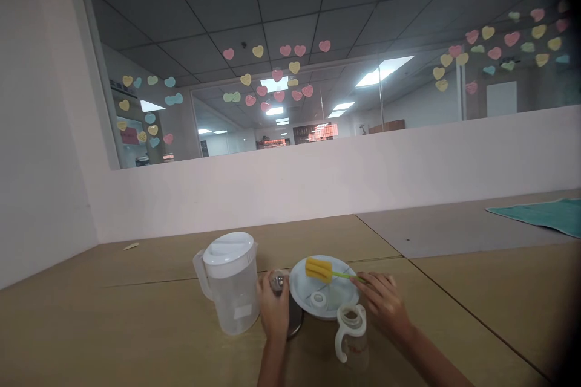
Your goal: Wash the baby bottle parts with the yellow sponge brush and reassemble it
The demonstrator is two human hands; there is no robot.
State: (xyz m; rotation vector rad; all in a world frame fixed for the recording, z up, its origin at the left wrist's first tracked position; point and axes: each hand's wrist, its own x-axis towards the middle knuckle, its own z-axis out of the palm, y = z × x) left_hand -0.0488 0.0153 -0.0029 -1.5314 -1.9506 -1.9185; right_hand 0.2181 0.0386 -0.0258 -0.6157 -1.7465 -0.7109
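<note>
My left hand grips a small shiny silver-and-glass object, its exact kind unclear, just right of a clear plastic pitcher with a white lid. My right hand closes on the green handle of a yellow sponge bottle brush, whose head lies on a white plate. A white ring also rests on the plate. In front of the plate stands a baby bottle with white handles. A round steel item shows partly beneath the plate, behind my left hand.
The items stand on a tan tabletop backed by a low white wall. A teal cloth lies at the far right. A small pale scrap lies at the far left. Paper hearts cover the window above the wall.
</note>
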